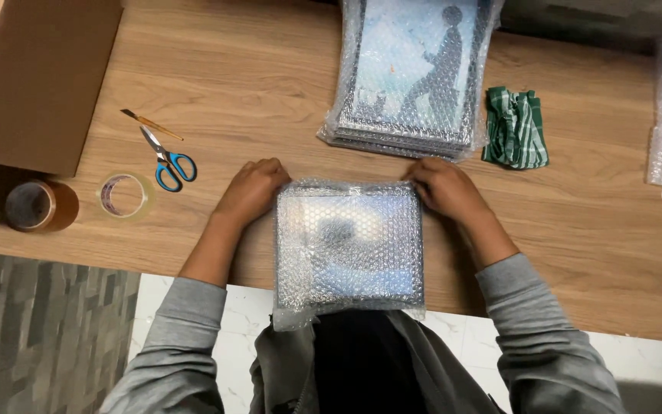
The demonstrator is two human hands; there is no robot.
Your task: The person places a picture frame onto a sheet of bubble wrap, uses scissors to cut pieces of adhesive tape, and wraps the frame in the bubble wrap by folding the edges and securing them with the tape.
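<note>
1. On the far left of the counter lie a cardboard box, a brown tape roll, a clear tape roll and blue-handled scissors, well apart from the hands.
2. The left hand is curled closed, gripping the upper left corner of the bubble-wrapped frame.
3. The frame lies flat between both hands, its near edge overhanging the counter toward the person, roughly square with no clear long axis.
4. The right hand is closed on the upper right corner; both hands are equally near.
5. Beyond lies a stack of wrapped pictures, a green striped cloth beside it.
</note>
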